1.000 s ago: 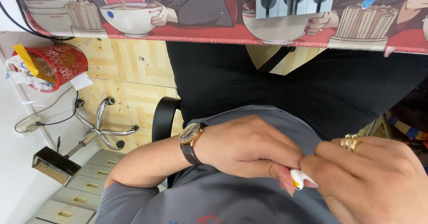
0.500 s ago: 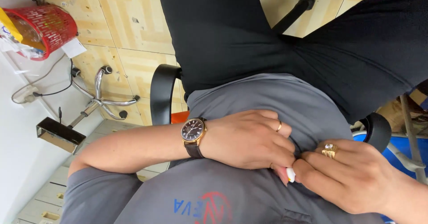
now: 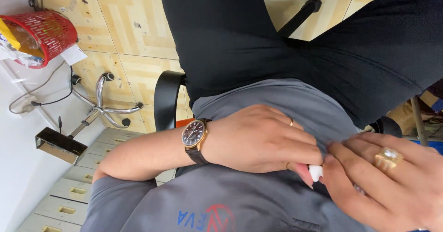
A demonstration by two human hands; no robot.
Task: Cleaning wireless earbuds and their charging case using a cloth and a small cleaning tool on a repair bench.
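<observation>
Fingers of the left hand and right hand pinched a small white object between them, against the grey shirt. Object mostly hidden; kind undetermined. Right hand cut off at frame edge. Red basket with a yellow package stood upper left on the floor.

Hidden and cut-off parts

The small white object is mostly hidden between fingertips; the right hand and the red basket are cut by frame edges.
</observation>
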